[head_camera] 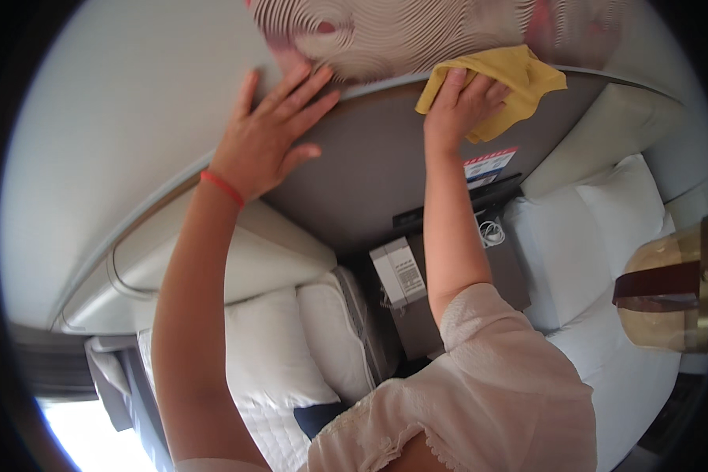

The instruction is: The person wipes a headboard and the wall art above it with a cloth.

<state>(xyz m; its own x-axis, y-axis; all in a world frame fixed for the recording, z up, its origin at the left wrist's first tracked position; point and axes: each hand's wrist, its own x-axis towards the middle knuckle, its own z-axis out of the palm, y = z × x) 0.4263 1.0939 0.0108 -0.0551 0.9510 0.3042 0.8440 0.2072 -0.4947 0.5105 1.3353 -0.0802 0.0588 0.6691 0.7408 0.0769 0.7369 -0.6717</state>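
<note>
My right hand (463,106) grips a yellow cloth (522,74) and presses it near the top edge of a grey-brown wall panel (354,165), at the lower border of a picture with a wavy line pattern (389,35). Most of the cloth spreads beyond my fingers to the right. My left hand (277,130) is raised beside it, fingers apart and holding nothing; its fingertips are at the picture's lower left corner. Whether they touch the wall I cannot tell. A red band (223,187) circles my left wrist.
Below stands a nightstand (419,330) with a telephone (398,271) and a white coiled cable (491,233). Beds with white pillows (265,348) flank it, under padded headboards (277,248). A printed card (488,167) is on the panel. A lamp (661,295) is at the far right.
</note>
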